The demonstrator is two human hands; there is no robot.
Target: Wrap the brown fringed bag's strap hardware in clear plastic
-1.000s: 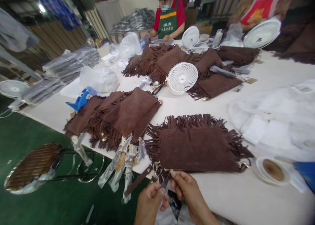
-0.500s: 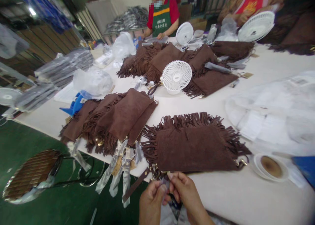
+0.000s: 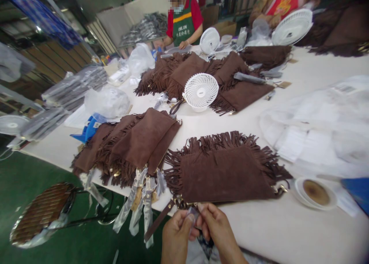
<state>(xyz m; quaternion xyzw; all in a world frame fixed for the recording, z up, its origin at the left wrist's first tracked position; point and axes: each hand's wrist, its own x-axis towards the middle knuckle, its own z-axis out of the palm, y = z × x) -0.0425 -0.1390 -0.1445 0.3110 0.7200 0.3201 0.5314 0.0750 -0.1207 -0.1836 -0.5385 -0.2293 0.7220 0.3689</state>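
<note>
A brown fringed bag point(image 3: 221, 175) lies flat at the table's near edge, its fringe spread along the far side and both ends. My left hand point(image 3: 176, 231) pinches a small clear plastic piece point(image 3: 193, 213) just below the bag's near edge. My right hand point(image 3: 216, 227) is closed beside it, thumb and fingertips together at the same spot; what those fingertips grip is partly hidden. A brown wrist strap point(image 3: 160, 219) with metal fittings hangs from the bag's left corner over the table edge. Gold-coloured rings point(image 3: 281, 187) show at its right corner.
Stacked brown bags point(image 3: 138, 141) with plastic-wrapped straps lie to the left. A white fan point(image 3: 201, 91) stands behind, before more bags point(image 3: 190, 69). At right are clear plastic bags point(image 3: 323, 121) and a tape roll point(image 3: 315, 192). A stool point(image 3: 43, 214) stands lower left; a co-worker point(image 3: 184, 25) works opposite.
The view has shifted slightly. Both hands stay together at the bag's near edge, and the plastic piece between the fingers shows more plainly. The bag lies as before.
</note>
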